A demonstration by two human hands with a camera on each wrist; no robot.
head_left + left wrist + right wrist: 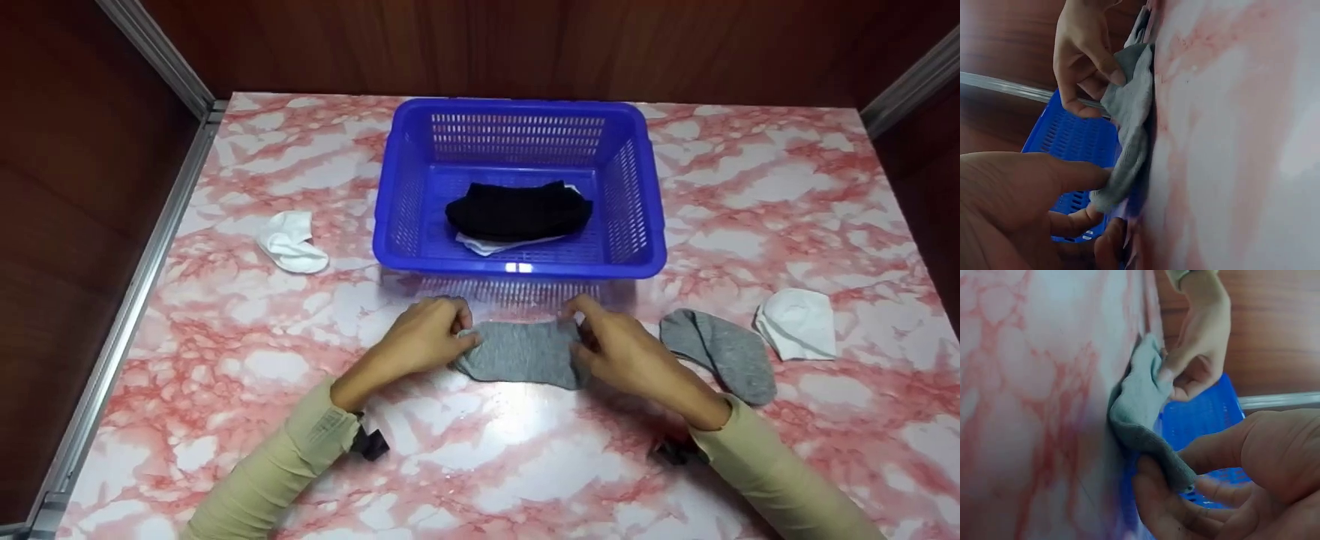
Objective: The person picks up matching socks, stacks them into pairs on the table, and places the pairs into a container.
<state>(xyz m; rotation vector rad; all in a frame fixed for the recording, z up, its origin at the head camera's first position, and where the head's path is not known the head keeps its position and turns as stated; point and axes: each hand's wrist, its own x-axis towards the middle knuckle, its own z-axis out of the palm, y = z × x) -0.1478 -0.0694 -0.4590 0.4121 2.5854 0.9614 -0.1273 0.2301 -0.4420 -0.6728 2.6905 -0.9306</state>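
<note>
Folded flat, a grey sock (521, 352) lies crosswise in front of me, between my two hands. My left hand (424, 336) pinches its left end between thumb and fingers; the left wrist view shows the sock's edge (1107, 197) held there. At the other end, my right hand (622, 351) holds the sock between thumb and fingers, its index finger raised above the upper corner in the head view. A second grey sock (724, 358), folded over on itself, rests just right of my right hand.
Beyond my hands stands a blue plastic basket (517, 269) with black socks (517, 212) lying over a white one (487, 246). One crumpled white sock (291, 244) is at the left, another white sock (802, 326) at the right. Brown wooden panels (525, 49) border the table.
</note>
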